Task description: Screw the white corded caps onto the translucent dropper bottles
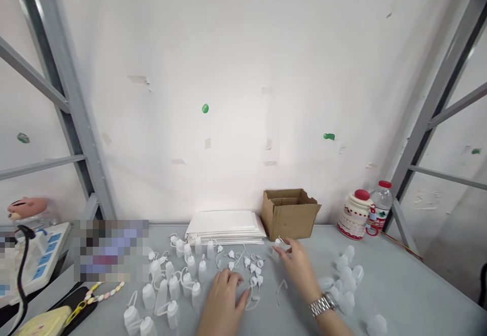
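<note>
My left hand [225, 298] rests low on the grey table [411, 285], fingers curled over a small white cap among a scatter of loose white caps [249, 266]. My right hand [299, 267], with a metal watch on the wrist, reaches forward and pinches a small white bottle piece [279, 246] just in front of the cardboard box [289, 214]. Several small white capped bottles [177, 285] stand and lie to the left of my left hand. Uncapped clear bottles [348, 277] lie to the right of my right wrist.
A stack of white sheets [226, 227] lies against the wall beside the open box. A red-lidded jar [355, 214] and a water bottle [380, 204] stand at the back right. Grey shelf posts [76, 123] frame both sides. A power strip [43, 255] sits at far left.
</note>
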The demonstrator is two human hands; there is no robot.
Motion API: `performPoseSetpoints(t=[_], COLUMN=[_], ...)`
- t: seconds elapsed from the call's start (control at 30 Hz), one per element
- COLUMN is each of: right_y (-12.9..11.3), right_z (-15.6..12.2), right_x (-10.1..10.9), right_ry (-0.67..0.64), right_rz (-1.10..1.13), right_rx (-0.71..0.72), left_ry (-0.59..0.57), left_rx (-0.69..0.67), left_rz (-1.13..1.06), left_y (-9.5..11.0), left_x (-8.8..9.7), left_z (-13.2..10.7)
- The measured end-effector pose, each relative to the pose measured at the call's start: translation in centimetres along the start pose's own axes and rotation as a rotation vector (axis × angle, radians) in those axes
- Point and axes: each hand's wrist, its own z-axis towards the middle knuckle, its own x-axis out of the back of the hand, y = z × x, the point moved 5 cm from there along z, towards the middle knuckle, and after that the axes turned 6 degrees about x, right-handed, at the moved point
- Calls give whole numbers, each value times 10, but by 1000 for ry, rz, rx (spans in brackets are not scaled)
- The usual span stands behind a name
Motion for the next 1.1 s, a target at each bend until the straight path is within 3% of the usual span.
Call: performPoseSetpoints(t=[0.13, 0.3, 0.4, 0.57, 0.73, 0.9, 1.1], right_y=[-8, -12, -7, -4, 8, 28, 27], right_z=[-6, -33, -48, -56, -54, -52, -58], right_x=[37, 76, 82, 72, 55, 32, 33], right_ry=[26, 15, -38, -126, -166, -221, -129], right_rz=[-140, -761, -907, -978, -950, -754, -384], right_rx=[53, 88, 89, 208, 252, 218, 230], left_ry=[-55, -110, -117, -135, -74, -57, 8], left_rx=[23, 72, 73, 89, 87, 139, 149], left_rz=[2, 37, 52, 71, 19, -213, -335], left_y=[-1, -5, -6, -5, -3, -8, -10], left_x=[-6, -13, -11, -8, -4, -3, 3], left_z=[1, 2, 2, 2, 3, 7, 11])
